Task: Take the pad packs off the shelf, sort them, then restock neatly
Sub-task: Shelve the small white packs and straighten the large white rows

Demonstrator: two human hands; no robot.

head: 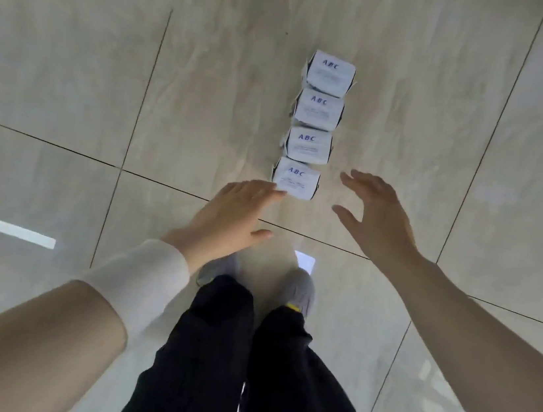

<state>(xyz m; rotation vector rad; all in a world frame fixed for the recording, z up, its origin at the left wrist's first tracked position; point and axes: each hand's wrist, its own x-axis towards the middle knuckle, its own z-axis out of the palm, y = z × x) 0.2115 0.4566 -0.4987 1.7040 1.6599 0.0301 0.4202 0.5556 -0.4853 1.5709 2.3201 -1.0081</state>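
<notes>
Four white pad packs (309, 144), each printed with blue letters "ABC", lie on a pale tiled floor (77, 42) in a single row, end against end. The row starts just ahead of both hands and runs straight away from them, leaning slightly toward the right-hand side as it goes. Its long axis therefore points forward from the person, not across.

The left hand (231, 214), coming out of a white sleeve (150, 279), is flat with its fingers straight and together. Its fingertips reach the near left corner of the nearest pack (296, 178). Whether they touch the pack or hover just above it cannot be told.

The right hand (379, 216) is spread wide, thumb and fingers apart in an open curve, and holds nothing. It sits just beside the nearest pack on the right, with a gap of bare floor between them.

So the nearest pack lies between the two hands, slightly forward of them. The left hand is closer. The farthest pack (330, 73) is well beyond either hand. Both hands seem set to close on the row from either side. Grey shoes (302, 289) stand below the hands.
</notes>
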